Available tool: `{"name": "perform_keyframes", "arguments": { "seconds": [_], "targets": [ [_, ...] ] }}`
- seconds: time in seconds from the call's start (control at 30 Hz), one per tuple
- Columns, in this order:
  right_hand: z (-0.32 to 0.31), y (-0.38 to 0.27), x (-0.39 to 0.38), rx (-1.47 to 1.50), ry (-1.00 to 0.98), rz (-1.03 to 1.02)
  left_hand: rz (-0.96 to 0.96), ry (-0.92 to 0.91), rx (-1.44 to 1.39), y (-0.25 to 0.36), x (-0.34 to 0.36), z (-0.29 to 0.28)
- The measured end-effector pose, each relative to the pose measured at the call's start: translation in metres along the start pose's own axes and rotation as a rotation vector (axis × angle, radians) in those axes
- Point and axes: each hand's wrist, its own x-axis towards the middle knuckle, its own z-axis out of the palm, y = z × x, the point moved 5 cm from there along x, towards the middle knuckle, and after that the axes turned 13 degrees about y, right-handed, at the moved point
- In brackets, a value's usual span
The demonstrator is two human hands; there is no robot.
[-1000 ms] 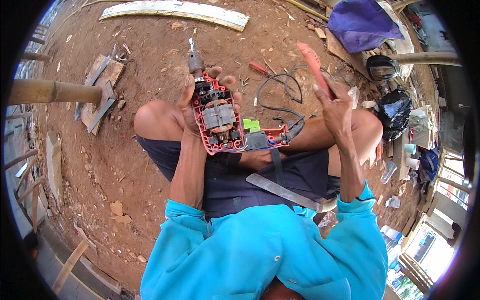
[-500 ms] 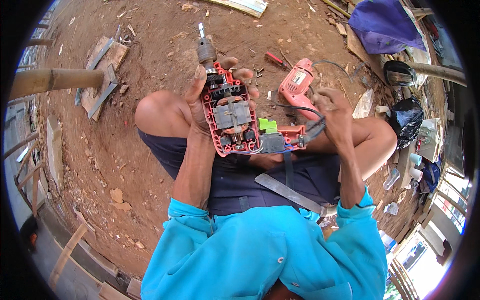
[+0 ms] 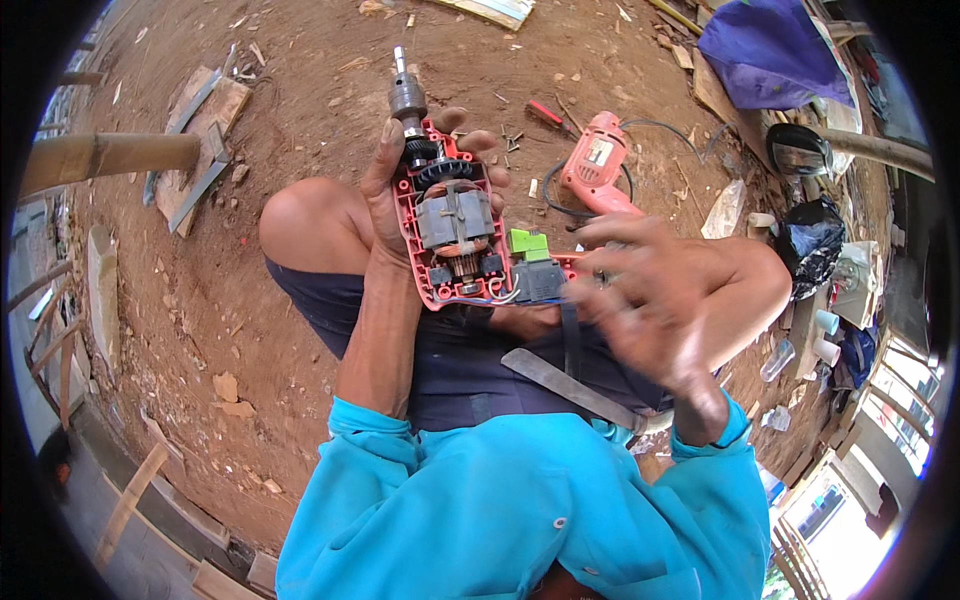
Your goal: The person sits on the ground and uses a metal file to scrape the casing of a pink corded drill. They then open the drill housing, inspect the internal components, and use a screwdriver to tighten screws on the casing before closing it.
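Swung back toward the lap [image 3: 460,360] since half a sec. ago: right grip [image 3: 640,295], now off the salmon casing half [image 3: 597,160] and over by the handle [image 3: 570,264] of the opened drill [image 3: 462,245]. Drill sits in the left grip [image 3: 384,205], which cups it from beneath, thumb on one side, fingertips on the other, btwn chuck [image 3: 406,100] and motor [image 3: 455,215]. Right grip looks empty, fingers spread, tho motion-blurred.

Key relation: handle end lies just left of the right grip, partly hidden behind its fingers; can't tell if they touch. Drill's long axis runs approx. straight out from the lap, chuck at the far end, tipped slightly left. Handle branches right at the near end, so right grip is nearer the handle, left grip nearer the chuck. Bright-green part [image 3: 528,243] shows in the angle btwn body & handle, w/ a dark grey block [image 3: 538,280] beside it.

Pose: left forearm [image 3: 380,340] near vert. in view, palm under drill; right forearm foreshortened, leaning up-left, fingers toward drill.

Below both grips, a grey blade [image 3: 560,380] lies across the lap. Beyond the right grip, on the ground [image 3: 200,300]: casing half w/ black cord [image 3: 655,124] around it; farther, to its left, a red-handled screwdriver [image 3: 545,113]. Farthest, up & right of both grips: purple cloth [image 3: 770,55].
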Motion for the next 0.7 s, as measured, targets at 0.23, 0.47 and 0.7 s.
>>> {"name": "perform_keyframes", "arguments": {
  "seconds": [0.23, 0.47, 0.7],
  "targets": [
    [0.056, -0.010, -0.004, 0.028, -0.068, -0.037, -0.009, 0.093, 0.039, -0.003, 0.002, -0.006],
    [0.067, 0.000, -0.002, 0.054, -0.144, -0.013, 0.017, 0.104, 0.043, -0.002, 0.002, -0.008],
    [0.067, 0.006, -0.003, 0.055, -0.133, 0.016, 0.013, 0.121, 0.078, -0.003, 0.001, -0.008]
  ]
}}
